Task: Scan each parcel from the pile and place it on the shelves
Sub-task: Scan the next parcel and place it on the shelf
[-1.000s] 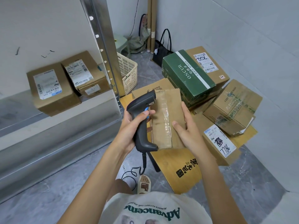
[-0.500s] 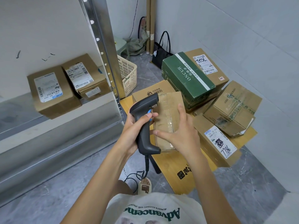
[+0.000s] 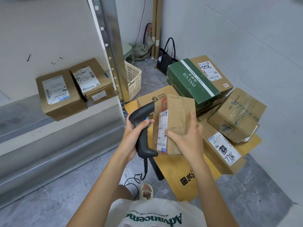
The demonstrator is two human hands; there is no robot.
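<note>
On the metal shelf (image 3: 54, 128) at the left, two brown parcels (image 3: 59, 94) sit side by side against the back wall, labels up, the right one (image 3: 91, 81) close to the upright post; they look already sorted, with room left along the shelf's front edge for more. Behind the post stands one cream plastic basket (image 3: 133, 79) on the floor.

The left hand (image 3: 132, 133) is wrapped round the grip of the single black scanner (image 3: 142, 128), a finger by its blue trigger, the nose turned toward the parcel just beside it. The right hand (image 3: 185, 136) clasps that small taped parcel (image 3: 173, 123) from its right side, tilting it so the one white label (image 3: 162, 131) faces the scanner. That pose suggests the scan is the step in hand, with shelving to follow.

To the right, the pile (image 3: 221, 112) rests on flattened cardboard (image 3: 180, 171) on the floor: one green box (image 3: 191, 81) on top, and I count about five brown ones around it, though some are partly hidden. Two of these show handwritten numbers on their labels.
</note>
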